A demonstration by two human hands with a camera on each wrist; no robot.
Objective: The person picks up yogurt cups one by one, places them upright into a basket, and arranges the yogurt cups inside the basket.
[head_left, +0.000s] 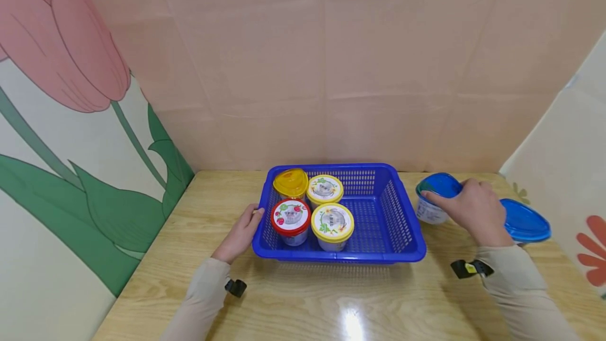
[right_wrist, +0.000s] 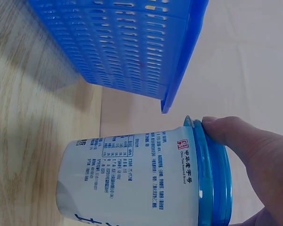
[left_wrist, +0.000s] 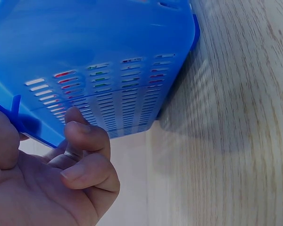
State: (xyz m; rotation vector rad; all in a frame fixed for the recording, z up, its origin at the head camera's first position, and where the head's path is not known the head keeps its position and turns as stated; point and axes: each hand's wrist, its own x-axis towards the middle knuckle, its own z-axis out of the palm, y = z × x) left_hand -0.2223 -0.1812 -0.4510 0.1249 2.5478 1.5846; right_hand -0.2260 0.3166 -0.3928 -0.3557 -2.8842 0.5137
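Observation:
My left hand (head_left: 240, 234) grips the left rim of a blue plastic basket (head_left: 338, 257); in the left wrist view its fingers (left_wrist: 92, 172) curl below the rim. Inside the basket's left half stand a red-lidded cup (head_left: 291, 216), two yellow-lidded cups (head_left: 333, 222) and a container with a yellow translucent lid (head_left: 291, 183). To the right of the basket, my right hand (head_left: 478, 212) holds a white printed cup (right_wrist: 132, 174) by its blue lid (right_wrist: 217, 174). The cup is upright, beside the basket; whether its base touches the table cannot be told.
Another blue-lidded container (head_left: 525, 220) stands on the wooden table (head_left: 293, 304) at the far right, partly behind my right hand. A beige covered wall (head_left: 326, 67) rises behind the basket. Side walls with painted flowers (head_left: 61, 41) border the table.

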